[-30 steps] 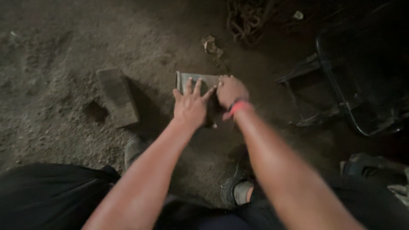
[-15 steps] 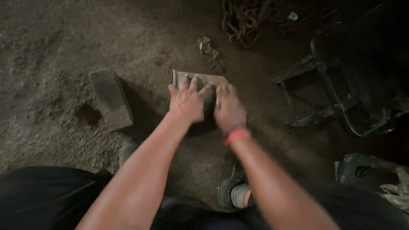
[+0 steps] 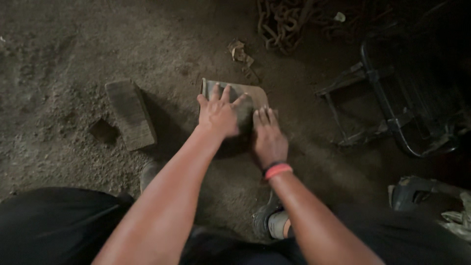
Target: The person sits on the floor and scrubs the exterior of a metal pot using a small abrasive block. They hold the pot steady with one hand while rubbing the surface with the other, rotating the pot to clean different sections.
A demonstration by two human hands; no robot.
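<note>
A grey rectangular brick-like block [image 3: 130, 114] is lying on the dirt floor [image 3: 59, 54], at nine o'clock from the hands. The left hand [image 3: 218, 115] is pressing flat, fingers spread wide, on a flat greyish metal plate with a rounded corner [image 3: 255, 93]. The right hand [image 3: 267, 140] is lying flat at its four o'clock edge, fingers together, grip holding nothing. A rusty chain [image 3: 279, 24] is lying at one o'clock, and a dark metal frame [image 3: 392, 108] at three o'clock.

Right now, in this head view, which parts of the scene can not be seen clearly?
- Flat plate: its near half is hidden under the left hand and right hand.
- Palms: face down, so what they press on is hidden.
- Chain: cut off by the top edge.
- Dark metal frame: lost in shadow at the right.
- Shoe: partly covered by the right forearm.
</note>
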